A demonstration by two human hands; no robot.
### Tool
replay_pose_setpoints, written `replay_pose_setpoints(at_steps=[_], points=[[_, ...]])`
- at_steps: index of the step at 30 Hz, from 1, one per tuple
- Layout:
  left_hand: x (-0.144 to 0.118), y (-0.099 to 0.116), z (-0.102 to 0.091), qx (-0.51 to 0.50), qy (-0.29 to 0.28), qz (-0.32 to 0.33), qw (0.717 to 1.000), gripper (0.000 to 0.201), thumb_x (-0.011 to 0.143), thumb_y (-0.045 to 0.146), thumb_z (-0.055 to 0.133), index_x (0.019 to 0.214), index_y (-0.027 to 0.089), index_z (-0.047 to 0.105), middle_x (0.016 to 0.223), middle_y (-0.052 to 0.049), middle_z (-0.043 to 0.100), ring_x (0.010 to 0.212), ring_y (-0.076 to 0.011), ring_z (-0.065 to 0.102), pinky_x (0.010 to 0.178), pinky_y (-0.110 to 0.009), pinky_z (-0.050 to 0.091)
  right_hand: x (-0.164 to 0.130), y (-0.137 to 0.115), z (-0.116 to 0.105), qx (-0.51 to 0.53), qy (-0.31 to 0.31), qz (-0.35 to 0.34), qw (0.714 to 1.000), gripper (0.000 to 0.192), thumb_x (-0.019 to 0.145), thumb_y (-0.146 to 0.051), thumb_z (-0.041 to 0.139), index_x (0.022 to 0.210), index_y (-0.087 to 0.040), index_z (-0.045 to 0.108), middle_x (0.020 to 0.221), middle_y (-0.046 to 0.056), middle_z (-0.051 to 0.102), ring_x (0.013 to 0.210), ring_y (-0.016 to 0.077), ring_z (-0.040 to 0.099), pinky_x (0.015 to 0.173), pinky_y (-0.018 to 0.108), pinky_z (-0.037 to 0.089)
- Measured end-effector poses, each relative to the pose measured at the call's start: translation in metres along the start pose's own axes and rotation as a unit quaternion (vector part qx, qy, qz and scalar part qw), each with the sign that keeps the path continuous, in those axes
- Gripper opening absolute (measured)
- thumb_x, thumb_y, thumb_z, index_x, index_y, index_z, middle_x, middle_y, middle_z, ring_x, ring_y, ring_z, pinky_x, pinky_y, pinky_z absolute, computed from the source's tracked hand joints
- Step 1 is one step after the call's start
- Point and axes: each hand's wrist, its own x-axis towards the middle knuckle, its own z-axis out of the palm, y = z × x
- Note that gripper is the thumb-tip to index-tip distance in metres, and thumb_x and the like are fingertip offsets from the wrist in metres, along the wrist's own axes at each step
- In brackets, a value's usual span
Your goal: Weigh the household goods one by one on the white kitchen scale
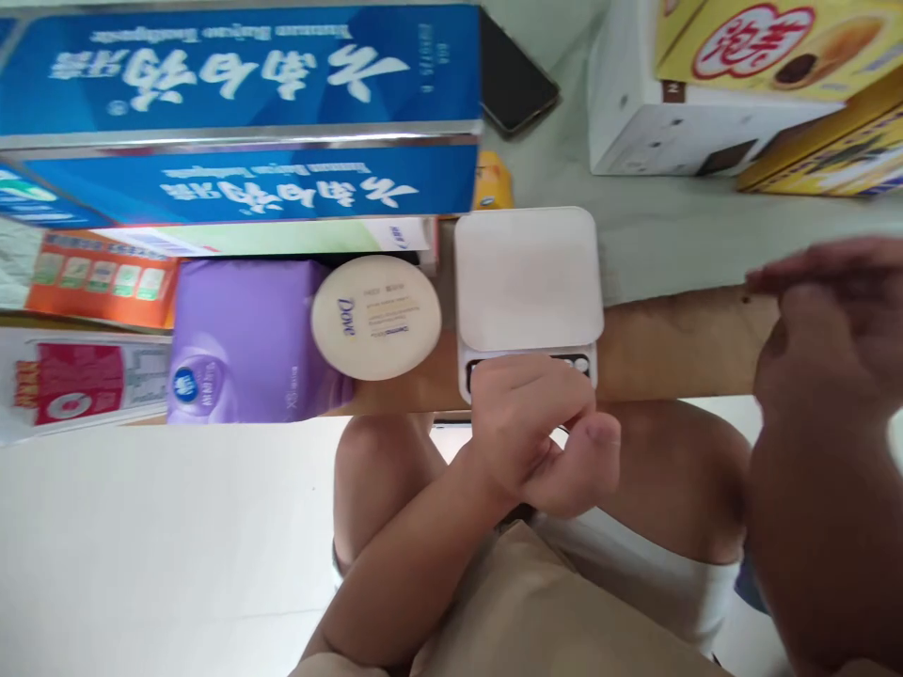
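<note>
Left hand (540, 423), frame centre, curled with fingertips on the front panel of the white scale (528, 282), grasping nothing, apparently pressing a button. Platform bare. Right hand (832, 329), right edge, blurred, raised; grip indeterminate. Dove jar (376, 317) just left, on tabletop (677, 343).

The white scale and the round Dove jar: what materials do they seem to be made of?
The white scale looks like matte plastic: smooth, evenly white top, rounded corners, no glare. The round Dove jar shows a cream lid, probably plastic with a satin finish and printed lettering; the body under it is hidden.
</note>
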Motion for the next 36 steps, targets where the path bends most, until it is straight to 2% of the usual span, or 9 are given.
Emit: replay_pose_setpoints(at_steps=[2, 5, 8, 11, 14, 18, 26, 31, 36], points=[[-0.005, -0.002, 0.012, 0.007, -0.044, -0.001, 0.999, 0.041, 0.095, 0.026, 0.047, 0.058, 0.017, 0.03, 0.046, 0.005, 0.024, 0.045, -0.0065, 0.019, 0.045, -0.028, 0.015, -0.027, 0.028, -0.048, -0.054, 0.034, 0.029, 0.998, 0.025, 0.061, -0.026, 0.061, 0.085, -0.019, 0.063, 0.075, 0.004, 0.064, 0.066, 0.0139, 0.062, 0.066, 0.033, 0.052], [-0.016, -0.006, 0.038, 0.01, -0.115, -0.008, 0.993, 0.036, 0.089, 0.021, 0.049, 0.058, 0.018, 0.031, 0.046, 0.005, 0.028, 0.046, -0.0071, 0.021, 0.046, -0.027, 0.018, -0.051, 0.053, -0.106, -0.157, 0.08, 0.072, 0.982, 0.028, 0.058, -0.026, 0.059, 0.084, -0.017, 0.059, 0.076, 0.004, 0.061, 0.069, 0.0129, 0.06, 0.064, 0.03, 0.049], [-0.03, -0.013, 0.076, -0.011, -0.159, -0.025, 0.987, 0.038, 0.09, 0.024, 0.048, 0.057, 0.018, 0.029, 0.046, 0.005, 0.031, 0.045, -0.0069, 0.022, 0.045, -0.026, 0.018, -0.051, 0.069, -0.144, -0.243, 0.117, 0.097, 0.958, 0.034, 0.061, -0.025, 0.056, 0.094, -0.019, 0.058, 0.091, 0.006, 0.061, 0.076, 0.0132, 0.061, 0.061, 0.028, 0.046], [-0.044, -0.016, 0.119, -0.018, -0.211, -0.041, 0.977, 0.04, 0.094, 0.029, 0.044, 0.058, 0.019, 0.029, 0.047, 0.004, 0.035, 0.045, -0.0068, 0.026, 0.046, -0.025, 0.021, -0.036, 0.085, -0.165, -0.299, 0.14, 0.096, 0.939, 0.046, 0.059, -0.02, 0.061, 0.105, -0.021, 0.056, 0.115, 0.011, 0.056, 0.083, 0.0129, 0.061, 0.058, 0.026, 0.043], [-0.057, -0.018, 0.151, -0.018, -0.26, -0.043, 0.964, 0.041, 0.096, 0.034, 0.042, 0.058, 0.019, 0.034, 0.047, 0.004, 0.041, 0.046, -0.0074, 0.034, 0.048, -0.025, 0.025, -0.017, 0.104, -0.173, -0.322, 0.138, 0.092, 0.932, 0.06, 0.055, -0.016, 0.07, 0.112, -0.021, 0.055, 0.122, 0.013, 0.052, 0.079, 0.0108, 0.058, 0.055, 0.025, 0.042], [-0.071, -0.024, 0.169, 0.022, -0.331, -0.026, 0.943, 0.042, 0.094, 0.037, 0.041, 0.057, 0.018, 0.039, 0.048, 0.002, 0.046, 0.047, -0.0094, 0.04, 0.049, -0.027, 0.025, 0.001, 0.127, -0.171, -0.324, 0.147, 0.067, 0.932, 0.065, 0.052, -0.014, 0.075, 0.111, -0.022, 0.049, 0.112, 0.008, 0.054, 0.065, 0.0049, 0.051, 0.052, 0.023, 0.041], [-0.086, -0.037, 0.173, 0.048, -0.355, -0.03, 0.933, 0.035, 0.088, 0.032, 0.044, 0.058, 0.019, 0.031, 0.048, 0.003, 0.039, 0.049, -0.0098, 0.03, 0.048, -0.028, 0.019, 0.006, 0.142, -0.162, -0.301, 0.185, -0.035, 0.935, 0.042, 0.053, -0.016, 0.07, 0.091, -0.019, 0.053, 0.086, 0.001, 0.058, 0.053, 0.0033, 0.047, 0.042, 0.019, 0.028], [-0.087, -0.036, 0.173, 0.017, -0.363, -0.057, 0.93, 0.036, 0.088, 0.032, 0.046, 0.059, 0.019, 0.029, 0.049, 0.003, 0.038, 0.049, -0.0099, 0.028, 0.049, -0.029, 0.018, 0.009, 0.139, -0.165, -0.258, 0.232, -0.132, 0.929, 0.028, 0.059, -0.016, 0.062, 0.087, -0.018, 0.055, 0.078, 0.001, 0.054, 0.055, 0.0037, 0.043, 0.046, 0.02, 0.03], [-0.074, -0.025, 0.167, -0.036, -0.351, -0.134, 0.926, 0.033, 0.088, 0.032, 0.048, 0.06, 0.019, 0.037, 0.053, 0.002, 0.046, 0.052, -0.0093, 0.039, 0.052, -0.028, 0.031, 0.001, 0.113, -0.16, -0.194, 0.205, -0.219, 0.934, 0.034, 0.067, -0.029, 0.068, 0.097, -0.018, 0.055, 0.086, 0.002, 0.053, 0.064, 0.0068, 0.055, 0.053, 0.022, 0.043]])
